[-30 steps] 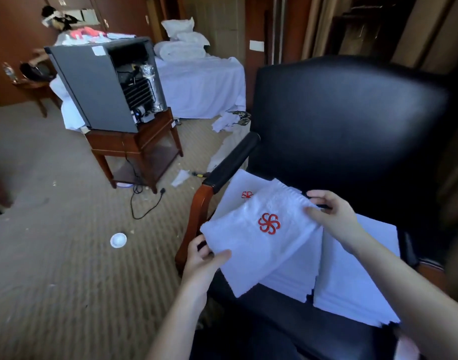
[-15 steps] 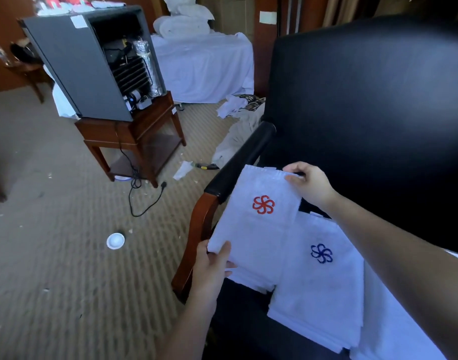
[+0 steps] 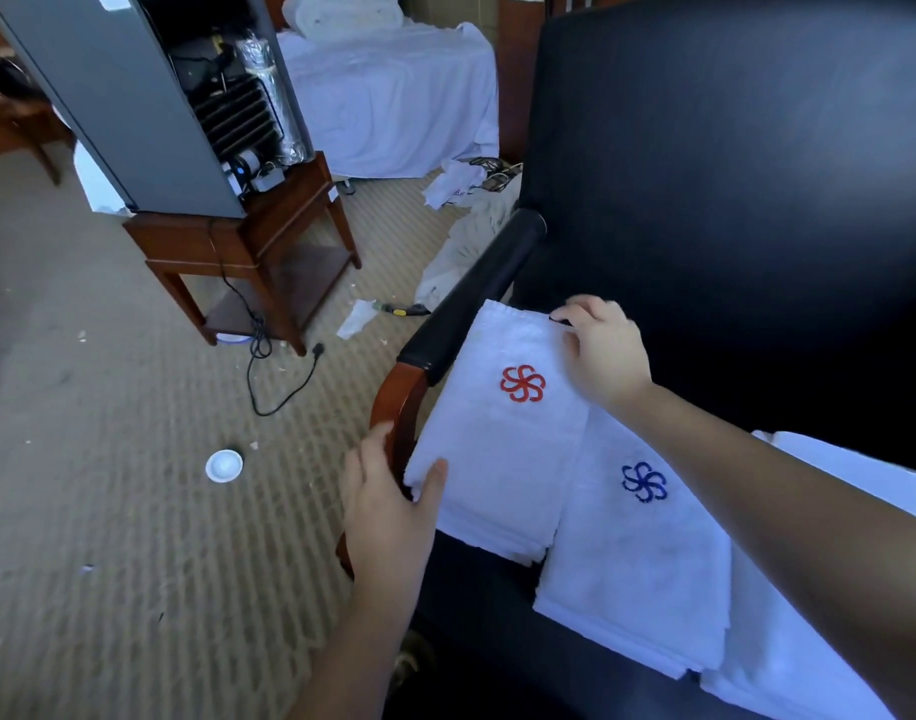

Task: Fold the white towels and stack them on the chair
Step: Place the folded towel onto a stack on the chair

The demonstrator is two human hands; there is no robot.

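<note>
A folded white towel with a red flower logo [image 3: 497, 439] lies on top of a stack on the left side of the black chair seat [image 3: 476, 605], against the padded armrest [image 3: 471, 298]. My left hand [image 3: 388, 506] holds its near left corner, thumb on top. My right hand [image 3: 604, 353] pinches its far right corner with curled fingers. Beside it on the right lies a second folded stack topped by a towel with a blue flower logo [image 3: 638, 558]. More white towel cloth [image 3: 809, 662] spreads under my right forearm.
The tall black chair back [image 3: 731, 174] rises behind the towels. On the carpet to the left are a mini fridge [image 3: 134, 96] on a wooden stand [image 3: 248, 246], its cord [image 3: 274, 392], a small white lid [image 3: 223, 465] and crumpled cloth [image 3: 461, 241]. A white-sheeted bed [image 3: 393, 96] stands behind.
The red-logo towel went from held above the seat down flat onto the left stack. My right hand slid to its far corner; the blue-logo stack is now uncovered.
</note>
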